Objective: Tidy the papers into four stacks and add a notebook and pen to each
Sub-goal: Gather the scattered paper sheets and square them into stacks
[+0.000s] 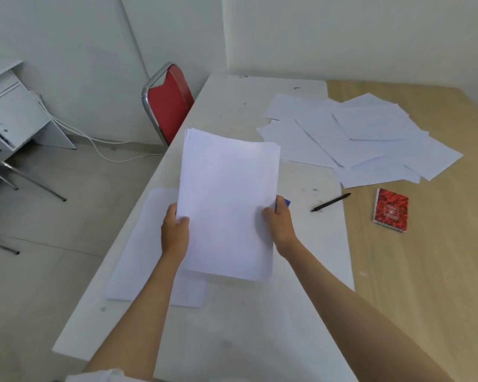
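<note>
White floppy sheaf of printer paper (226, 199) is up over the near-left tabletop, left hand (175, 232) and right hand (278, 224) pinching its side edges. Light, slippery, probably fans out, so grip low.

Pen (331, 202) left of notebook (390, 210); loose papers (353, 139) behind both

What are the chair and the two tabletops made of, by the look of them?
Chair: shiny metal tube frame, red padded back, probably vinyl. Left tabletop: white, matte, scuffed, likely laminate. Right tabletop: pale wood grain, possibly veneer or printed laminate.
</note>
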